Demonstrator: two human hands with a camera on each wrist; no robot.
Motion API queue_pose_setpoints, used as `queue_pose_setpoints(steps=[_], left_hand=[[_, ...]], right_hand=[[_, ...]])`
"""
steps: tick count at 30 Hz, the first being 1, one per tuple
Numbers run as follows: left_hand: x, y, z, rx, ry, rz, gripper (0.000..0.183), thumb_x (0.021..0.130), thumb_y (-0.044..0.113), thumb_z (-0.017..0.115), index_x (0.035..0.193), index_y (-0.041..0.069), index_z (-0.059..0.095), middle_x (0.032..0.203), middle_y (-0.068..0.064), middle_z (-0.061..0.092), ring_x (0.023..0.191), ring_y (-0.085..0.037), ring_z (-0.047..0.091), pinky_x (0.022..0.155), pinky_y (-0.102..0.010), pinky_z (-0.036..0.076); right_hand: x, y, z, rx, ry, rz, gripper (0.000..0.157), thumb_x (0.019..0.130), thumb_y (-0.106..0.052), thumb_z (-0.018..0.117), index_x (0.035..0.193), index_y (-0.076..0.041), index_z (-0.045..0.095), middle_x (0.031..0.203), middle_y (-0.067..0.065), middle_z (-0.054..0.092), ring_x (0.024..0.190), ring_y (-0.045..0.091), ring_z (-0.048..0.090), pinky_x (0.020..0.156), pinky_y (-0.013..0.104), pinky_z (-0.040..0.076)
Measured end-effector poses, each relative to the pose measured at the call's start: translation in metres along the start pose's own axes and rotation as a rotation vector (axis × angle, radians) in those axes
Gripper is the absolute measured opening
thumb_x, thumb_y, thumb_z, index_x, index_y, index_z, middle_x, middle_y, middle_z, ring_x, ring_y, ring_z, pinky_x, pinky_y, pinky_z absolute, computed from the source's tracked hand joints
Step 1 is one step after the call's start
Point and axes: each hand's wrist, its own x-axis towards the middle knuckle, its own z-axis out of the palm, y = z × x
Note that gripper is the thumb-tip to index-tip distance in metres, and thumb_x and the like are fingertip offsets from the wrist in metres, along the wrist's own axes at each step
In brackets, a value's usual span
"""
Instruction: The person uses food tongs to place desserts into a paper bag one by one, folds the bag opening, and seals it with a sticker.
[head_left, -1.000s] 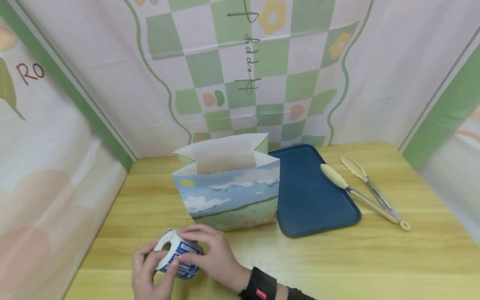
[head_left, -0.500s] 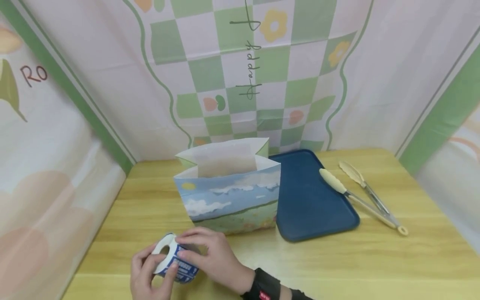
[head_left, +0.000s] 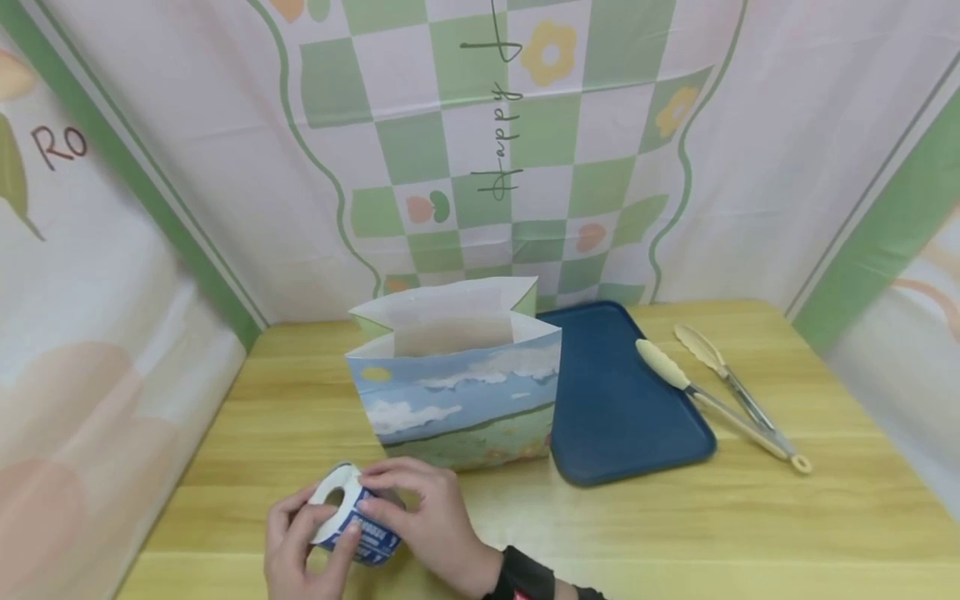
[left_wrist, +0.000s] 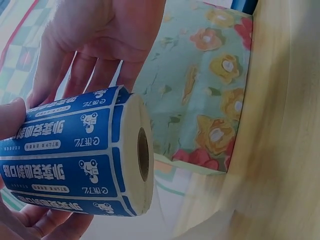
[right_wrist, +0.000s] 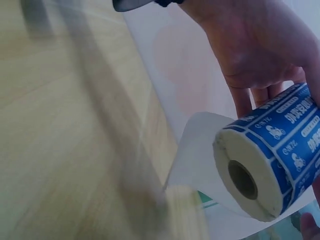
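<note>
A roll of blue-and-white printed sticker labels [head_left: 373, 533] is held between both hands above the front left of the table, tilted, with its white end and core hole toward the left. My left hand [head_left: 300, 550] grips it from the left, fingers over the white end and thumb on the printed side. From the right, my right hand [head_left: 442, 521] pinches the edge of the roll with thumb and fingers. White scooter figures on the labels [left_wrist: 65, 160] show in the left wrist view. The right wrist view shows the roll's brown core [right_wrist: 243, 180].
Just behind the hands stands an upright paper bag [head_left: 465, 400] with its top spread apart. A dark blue tray [head_left: 630, 400] lies right of it. Cream-tipped tongs [head_left: 738, 408] rest partly over the tray's right edge. A patterned curtain [head_left: 480, 150] hangs behind the wooden table [head_left: 675, 533].
The head view has shifted slightly, so the bag, tray and tongs sit a little lower. Both hands keep hold of the label roll, with only slight finger movement.
</note>
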Motion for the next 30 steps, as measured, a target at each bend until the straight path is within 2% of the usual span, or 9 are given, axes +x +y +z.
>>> queue_pose_setpoints(steps=[9,20,26,28,30], left_hand=[[0.002,-0.003,0.007,-0.013,-0.017,0.053,0.023,0.067,-0.012,0.078,0.078,0.003,0.065,0.116,0.019,0.044,0.099,0.001,0.051,0.075,-0.005,0.047],[0.002,0.003,0.008,0.014,-0.007,-0.004,0.018,0.070,-0.008,0.078,0.079,0.003,0.066,0.115,0.019,0.045,0.098,0.003,0.050,0.072,-0.008,0.049],[0.002,0.003,0.010,-0.013,0.008,0.020,0.018,0.070,-0.010,0.077,0.079,0.001,0.065,0.115,0.019,0.046,0.099,0.002,0.051,0.073,-0.007,0.049],[0.002,0.002,0.011,-0.030,0.009,0.036,0.019,0.070,-0.010,0.076,0.079,0.000,0.065,0.115,0.019,0.046,0.099,0.001,0.052,0.074,-0.006,0.049],[0.002,0.001,0.012,-0.044,0.008,0.052,0.019,0.070,-0.011,0.076,0.080,0.000,0.065,0.116,0.018,0.046,0.100,0.001,0.051,0.074,-0.006,0.048]], right_hand=[[-0.002,0.004,0.001,0.006,0.025,0.002,0.021,0.089,-0.023,0.071,0.108,-0.015,0.072,0.117,0.003,0.069,0.109,0.014,0.066,0.093,0.029,0.052],[-0.006,0.001,0.005,0.078,0.102,-0.002,0.024,0.089,-0.019,0.070,0.111,-0.011,0.072,0.116,0.006,0.071,0.107,0.017,0.069,0.090,0.031,0.055],[-0.008,0.000,0.007,0.076,0.139,-0.003,0.023,0.089,-0.019,0.071,0.110,-0.011,0.071,0.116,0.006,0.072,0.107,0.017,0.069,0.088,0.032,0.056],[-0.008,0.000,0.007,0.069,0.155,-0.021,0.022,0.088,-0.018,0.071,0.109,-0.011,0.071,0.116,0.007,0.072,0.104,0.016,0.070,0.086,0.031,0.057],[-0.008,0.002,0.006,0.044,0.169,-0.074,0.020,0.088,-0.015,0.072,0.107,-0.009,0.071,0.115,0.009,0.072,0.103,0.017,0.070,0.083,0.030,0.057]])
